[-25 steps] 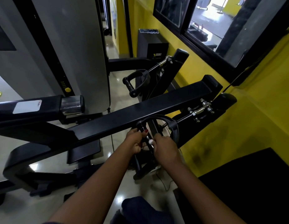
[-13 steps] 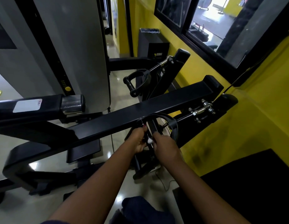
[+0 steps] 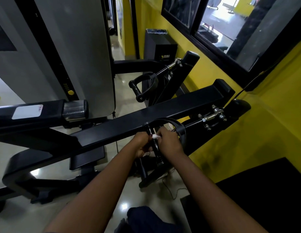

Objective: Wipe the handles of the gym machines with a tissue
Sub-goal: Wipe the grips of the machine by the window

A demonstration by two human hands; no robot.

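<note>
— Where is the tissue point(image 3: 155, 136)?
— Just below the long black beam point(image 3: 163, 108): a small white wad against the bar of the handle point(image 3: 156, 147), showing between the two hands.
— And the grip?
— The right hand point(image 3: 169, 142) has its fingers point(image 3: 161, 132) curled on the tissue, pinching it to the bar. The left hand point(image 3: 142, 145), also under the beam, grips the same bar right beside the tissue

The long beam point(image 3: 163, 113) is matt black painted metal. At the beam's right end, linkage bolts point(image 3: 212, 116) gleam like chrome. Under the beam, the floor point(image 3: 146, 195) is glossy, the tissue point(image 3: 154, 136) soft white paper.
</note>
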